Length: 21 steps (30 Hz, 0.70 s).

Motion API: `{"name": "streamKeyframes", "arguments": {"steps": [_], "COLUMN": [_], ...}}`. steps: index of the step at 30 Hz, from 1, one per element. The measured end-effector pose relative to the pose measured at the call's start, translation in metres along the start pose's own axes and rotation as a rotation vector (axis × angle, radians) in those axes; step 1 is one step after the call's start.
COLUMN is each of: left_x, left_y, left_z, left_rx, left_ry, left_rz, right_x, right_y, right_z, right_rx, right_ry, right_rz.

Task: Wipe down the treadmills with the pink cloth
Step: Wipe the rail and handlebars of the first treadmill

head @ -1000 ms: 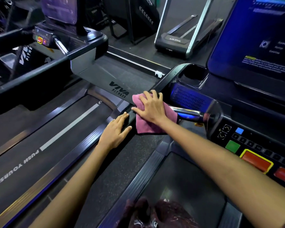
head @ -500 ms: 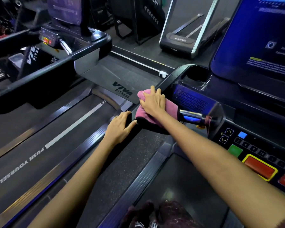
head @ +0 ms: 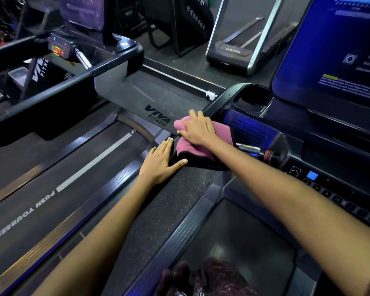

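- Pink cloth (head: 203,144) lay bunched on the black side rail (head: 217,104) of the treadmill (head: 233,242) on my right, just below the cup holder (head: 254,99).
- My right hand (head: 198,130) pressed down flat on the cloth with straight fingers, not curled around it.
- Since a second ago, that hand and the cloth had slid a little way up the rail toward the screen end. I took that to mean the wiping stroke was going on and that this rail was partly done.
- My left hand (head: 161,162) lay flat and loose on the rail just beside the cloth, holding nothing. It had stayed in about the same spot, so I think it was only steadying me.
- One side of the cloth hung down over the rail's edge, so I guessed it could slip off with a fast push.
- Up ahead the rail met the cup holder and the shiny metal grip (head: 249,148), so there was little room left that way.
- Back toward me the rail looked bare, with more room to wipe.
- Another treadmill (head: 77,167) stood on my left, near but apart.
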<state>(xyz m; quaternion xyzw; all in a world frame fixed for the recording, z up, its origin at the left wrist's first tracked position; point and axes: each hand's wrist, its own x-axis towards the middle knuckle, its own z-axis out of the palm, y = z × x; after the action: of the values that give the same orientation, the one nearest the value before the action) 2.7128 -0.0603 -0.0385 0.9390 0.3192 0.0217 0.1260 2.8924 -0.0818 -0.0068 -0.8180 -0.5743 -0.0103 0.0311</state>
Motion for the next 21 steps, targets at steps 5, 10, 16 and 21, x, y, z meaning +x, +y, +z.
{"name": "streamKeyframes", "arguments": {"steps": [5, 10, 16, 21], "left_x": [0.002, 0.001, 0.001, 0.002], "left_y": [-0.001, 0.0, -0.002, -0.001], "left_z": [-0.001, -0.001, 0.001, 0.001], "left_rx": [0.007, 0.012, 0.018, 0.017], "left_ry": [-0.001, -0.017, -0.011, 0.004], "left_rz": [0.013, 0.015, 0.017, 0.017], "right_x": [-0.007, 0.026, 0.013, 0.043], "right_y": [0.031, 0.023, 0.059, 0.083], "right_z": [-0.001, -0.01, -0.004, -0.014], "right_rx": [0.094, 0.036, 0.075, -0.017], "right_ry": [-0.002, -0.033, -0.029, -0.08], "right_rz": [-0.004, 0.114, -0.084, 0.037]}}
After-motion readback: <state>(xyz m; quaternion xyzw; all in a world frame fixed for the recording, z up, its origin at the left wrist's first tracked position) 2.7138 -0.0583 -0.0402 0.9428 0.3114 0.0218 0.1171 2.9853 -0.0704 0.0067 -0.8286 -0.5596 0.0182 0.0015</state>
